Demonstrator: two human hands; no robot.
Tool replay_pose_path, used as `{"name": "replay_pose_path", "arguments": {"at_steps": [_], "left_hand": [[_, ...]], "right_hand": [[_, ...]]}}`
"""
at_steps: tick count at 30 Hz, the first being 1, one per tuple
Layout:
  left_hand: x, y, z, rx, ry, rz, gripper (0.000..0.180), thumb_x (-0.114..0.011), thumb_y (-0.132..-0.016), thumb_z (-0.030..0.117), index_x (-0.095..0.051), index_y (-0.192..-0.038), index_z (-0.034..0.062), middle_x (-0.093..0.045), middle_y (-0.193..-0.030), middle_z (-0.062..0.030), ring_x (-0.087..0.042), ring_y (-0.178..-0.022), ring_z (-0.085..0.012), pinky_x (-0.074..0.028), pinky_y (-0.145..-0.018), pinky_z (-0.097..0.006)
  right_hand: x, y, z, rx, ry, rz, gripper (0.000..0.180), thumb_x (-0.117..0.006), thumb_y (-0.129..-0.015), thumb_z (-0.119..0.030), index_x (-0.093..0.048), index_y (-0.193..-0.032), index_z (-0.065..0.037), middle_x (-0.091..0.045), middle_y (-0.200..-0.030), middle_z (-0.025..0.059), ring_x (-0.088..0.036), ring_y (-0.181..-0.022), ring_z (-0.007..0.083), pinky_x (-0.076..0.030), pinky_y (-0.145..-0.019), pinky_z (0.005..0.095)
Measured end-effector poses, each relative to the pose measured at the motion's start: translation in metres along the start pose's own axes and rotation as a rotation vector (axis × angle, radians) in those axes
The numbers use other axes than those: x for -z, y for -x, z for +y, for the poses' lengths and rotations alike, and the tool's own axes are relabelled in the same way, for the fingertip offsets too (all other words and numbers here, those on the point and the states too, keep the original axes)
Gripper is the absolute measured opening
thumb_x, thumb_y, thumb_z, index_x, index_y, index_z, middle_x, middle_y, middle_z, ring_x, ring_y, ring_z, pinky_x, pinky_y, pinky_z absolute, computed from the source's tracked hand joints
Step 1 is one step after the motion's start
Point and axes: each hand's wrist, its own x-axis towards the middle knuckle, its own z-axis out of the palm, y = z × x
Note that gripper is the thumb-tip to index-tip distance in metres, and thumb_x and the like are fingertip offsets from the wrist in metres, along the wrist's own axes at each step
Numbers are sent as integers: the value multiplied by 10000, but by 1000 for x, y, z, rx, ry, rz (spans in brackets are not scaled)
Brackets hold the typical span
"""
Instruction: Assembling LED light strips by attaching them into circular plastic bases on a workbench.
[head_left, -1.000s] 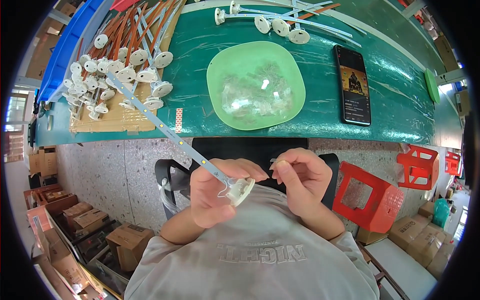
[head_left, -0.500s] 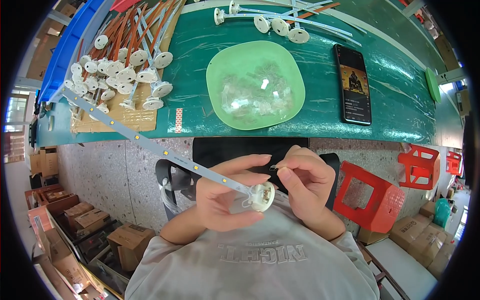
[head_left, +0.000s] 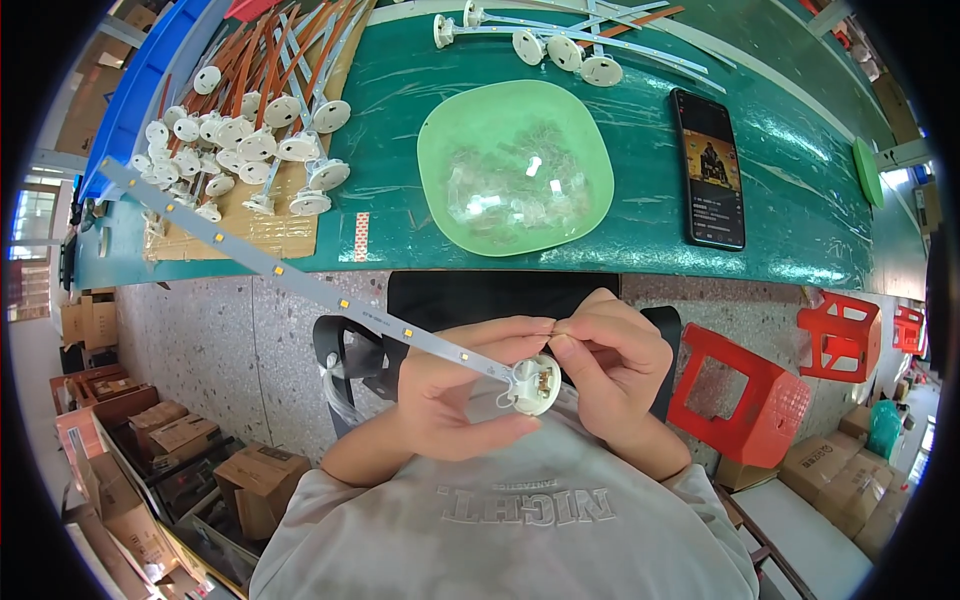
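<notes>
My left hand is closed around the end of an LED strip. A white round end cap hangs from that end on thin white wires, its open side with metal contacts facing right. From there the strip slants up and left past the table edge. My right hand pinches a tiny piece between thumb and forefinger. Its fingertips meet those of my left hand just above the cap, and the piece is mostly hidden there, so its kind is unclear.
On the green table stands a green bowl of small clear pieces. A phone lies to its right. Many capped strips rest on cardboard at left, others at the back. Red stools and cartons stand around.
My hands have come together: the left fingertips now touch the right ones at the tiny piece. The strip and cap have shifted slightly right, and the cap has turned a little.
</notes>
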Motion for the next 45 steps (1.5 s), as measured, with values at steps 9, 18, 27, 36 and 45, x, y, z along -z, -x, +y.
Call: {"name": "replay_pose_path", "arguments": {"at_steps": [9, 18, 27, 36, 45], "left_hand": [[-2, -2, 0, -17, -133, 24, 555, -793, -714, -13, -606, -1226, -117, -587, -1275, -283, -639, -1137, -310, -509, -951, -367], [3, 7, 6, 1, -87, 113, 566, -802, -698, -21, -603, -1218, -125, -590, -1252, -305, -637, -1137, -321, -507, -956, -371], [24, 19, 10, -33, -188, 136, 563, -750, -735, -2, -577, -1263, -94, -529, -1307, -304, -686, -978, -350, -577, -888, -452], [90, 56, 83, -194, -386, 787, 449, -692, -836, 68, -599, -1265, -28, -545, -1334, -256, -658, -1021, -313, -546, -899, -414], [186, 134, 154, 113, -694, 1171, 269, -721, -804, -3, -684, -1058, -81, -583, -1316, -198, -663, -925, -167, -542, -801, -288]], "right_hand": [[3, -1, 4, 133, 91, 3, 191, -757, -753, 53, -712, -934, 12, -700, -793, 89, -554, -653, 180, -414, -600, 289], [6, 0, 3, 163, 108, 74, 202, -712, -734, 122, -692, -912, 28, -663, -783, 89, -540, -652, 178, -409, -598, 289], [10, -1, 4, 216, 50, 93, 206, -676, -711, 121, -687, -900, 39, -646, -781, 101, -532, -661, 202, -393, -591, 296], [19, 0, 1, 142, -53, 212, 80, -585, -936, -35, -602, -894, 30, -517, -820, 58, -428, -766, 146, -353, -582, 243], [25, -13, 11, 103, -211, 189, 97, -513, -988, -32, -586, -962, 26, -492, -885, 69, -396, -755, 100, -333, -605, 233]]}}
